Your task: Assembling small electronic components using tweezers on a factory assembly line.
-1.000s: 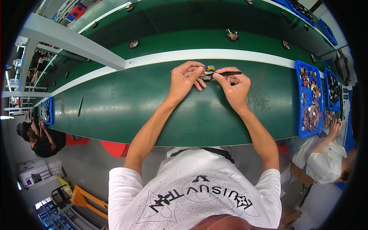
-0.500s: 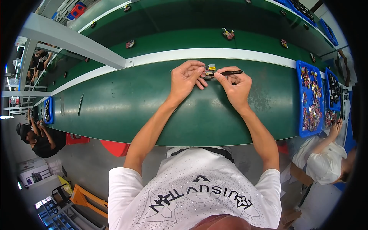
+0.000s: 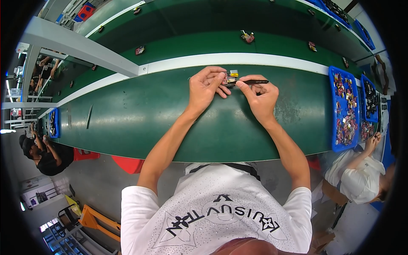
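My left hand [image 3: 203, 88] pinches a small electronic assembly [image 3: 230, 79] by its left side, above the green worktop [image 3: 212, 136]. The assembly is dark, with pinkish wiring and a yellow-and-silver piece [image 3: 234, 73] standing at its far edge; finer detail is too small to make out. In my right hand [image 3: 260, 97] is a pair of black tweezers [image 3: 256, 82], gripped between thumb and fingers and lying roughly level. Their tip points left and reaches the assembly's near right part. Whether the tips are clamped on anything cannot be seen.
Beyond a white rail [image 3: 272, 60], a green conveyor belt [image 3: 191, 42] carries several similar assemblies [image 3: 247, 37]. A blue tray [image 3: 332, 106] of colourful small parts stands at the right, near a co-worker in white [image 3: 361, 178]. A white post [image 3: 85, 44] slants across the upper left. A thin strip [image 3: 89, 116] lies on the left worktop.
Assemblies on the belt have shifted a little to the left. My right hand and the tweezers have moved very slightly left; my left hand stays almost in place.
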Available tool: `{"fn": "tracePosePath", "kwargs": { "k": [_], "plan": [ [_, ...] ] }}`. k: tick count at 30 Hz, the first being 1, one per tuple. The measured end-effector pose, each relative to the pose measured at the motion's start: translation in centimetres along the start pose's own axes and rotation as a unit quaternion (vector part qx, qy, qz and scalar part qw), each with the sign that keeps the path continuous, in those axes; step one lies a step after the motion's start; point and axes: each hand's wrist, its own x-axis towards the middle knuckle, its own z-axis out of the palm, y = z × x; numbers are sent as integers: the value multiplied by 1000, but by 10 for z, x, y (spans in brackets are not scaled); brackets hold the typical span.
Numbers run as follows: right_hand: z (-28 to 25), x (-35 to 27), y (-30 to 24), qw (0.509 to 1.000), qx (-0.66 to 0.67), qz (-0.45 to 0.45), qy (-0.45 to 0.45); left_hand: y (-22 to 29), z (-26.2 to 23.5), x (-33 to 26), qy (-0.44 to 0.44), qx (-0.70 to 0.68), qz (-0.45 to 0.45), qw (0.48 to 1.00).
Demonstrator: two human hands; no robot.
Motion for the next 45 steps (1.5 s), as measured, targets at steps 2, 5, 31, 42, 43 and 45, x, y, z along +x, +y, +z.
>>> {"fn": "tracePosePath", "kwargs": {
  "k": [2, 5, 31, 42, 43, 45],
  "plan": [
    [0, 0, 0, 1000, -4, -3, 3, 0, 1, 0, 0, 1, 2, 1000],
    [1, -1, 1, 1000, -10, -21, 18, 0, 3, 0, 5, 1, 1, 1000],
    [-7, 0, 0, 988, -77, -135, 16, -4, 7, 5, 3, -15, -11, 1000],
    [-14, 0, 3, 978, -128, -164, -8, -4, 10, 6, -15, -21, -24, 999],
    [-14, 1, 2, 978, -128, -164, -8, -3, 11, 7, -23, -24, -26, 999],
    [-14, 3, 0, 971, -118, -210, -2, 1, 12, 6, -35, -3, -14, 999]
  ]
}}
